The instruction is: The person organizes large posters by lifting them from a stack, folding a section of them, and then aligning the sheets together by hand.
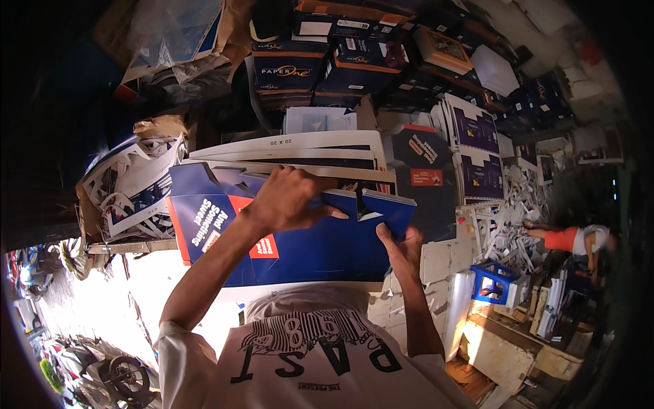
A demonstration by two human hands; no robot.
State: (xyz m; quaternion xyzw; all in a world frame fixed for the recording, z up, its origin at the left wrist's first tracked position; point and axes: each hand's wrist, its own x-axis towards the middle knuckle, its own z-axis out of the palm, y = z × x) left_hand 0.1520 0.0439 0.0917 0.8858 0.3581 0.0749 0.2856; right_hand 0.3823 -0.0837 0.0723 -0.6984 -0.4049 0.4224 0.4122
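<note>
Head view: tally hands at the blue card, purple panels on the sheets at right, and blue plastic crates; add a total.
Hands at the blue card (left hand, right hand): 2
Purple panels (upper panel, lower panel): 2
Blue plastic crate: 1
Total: 5

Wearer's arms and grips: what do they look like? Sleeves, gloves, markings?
Left grip and right grip are ungloved; no watch or bracelet shows. Forearms are bare. Sleeves are short, loose and whitish, on a whitish T-shirt with dark lettering.

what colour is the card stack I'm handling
The card stack is mostly blue with red patches, in the head view.
</note>
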